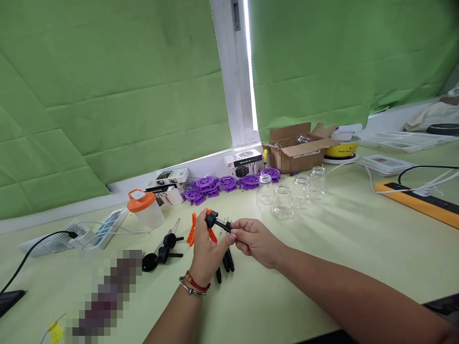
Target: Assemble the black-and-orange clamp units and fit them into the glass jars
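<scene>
The black, cylindrical plastic part with a metal shaft (221,223) is above the smooth, pale-green tabletop (358,239), gripped by your left hand (208,251) and pinched by your right hand (256,241). Keep its ends aligned. Working room lies between the near edge and 4 clear, glass-like jars (282,203).

You have one black-and-silver rod (223,225) between two hands (258,241), four clear jars (282,201), one orange-lidded cup (147,210), and, along the back edge of the table (351,239), one cardboard box (306,162), one yellow bowl (342,149) and purple pieces (205,183) too heaped to count.
</scene>
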Available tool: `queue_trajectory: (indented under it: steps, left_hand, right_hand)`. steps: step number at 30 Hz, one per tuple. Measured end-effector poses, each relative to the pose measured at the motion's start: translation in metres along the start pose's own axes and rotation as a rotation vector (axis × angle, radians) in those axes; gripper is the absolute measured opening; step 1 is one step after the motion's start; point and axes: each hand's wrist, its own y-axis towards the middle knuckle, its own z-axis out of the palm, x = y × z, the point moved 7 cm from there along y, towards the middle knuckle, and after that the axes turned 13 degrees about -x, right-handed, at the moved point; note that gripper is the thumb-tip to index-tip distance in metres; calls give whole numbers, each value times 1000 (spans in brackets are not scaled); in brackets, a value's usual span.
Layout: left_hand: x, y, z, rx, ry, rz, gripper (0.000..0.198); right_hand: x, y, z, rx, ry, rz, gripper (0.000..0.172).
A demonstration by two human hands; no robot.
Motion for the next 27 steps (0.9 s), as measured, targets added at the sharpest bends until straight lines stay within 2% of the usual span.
queue_trajectory:
  steps: [3,7,13,18,22,27]
  left_hand:
    - [1,-1,2,21,-25,12,94]
    - [-1,-6,5,42,11,39,106]
    - [-8,-10,11,9,252,72,104]
    - [-4,-12,18,46,482,119,104]
    - [-1,-15,21,75,523,119,104]
    - [-7,-16,21,65,528,172,88]
  right_hand:
    - [0,1,-2,-12,10,32,25]
    - [1,3,-7,-65,-35,1,22]
    - [-6,1,-6,-79,-61,52,23]
    - [-12,1,-4,-102,-60,76,27]
    - [-17,2,-4,-102,-68,95,27]
    - [-21,4,-2,-76,-39,81,31]
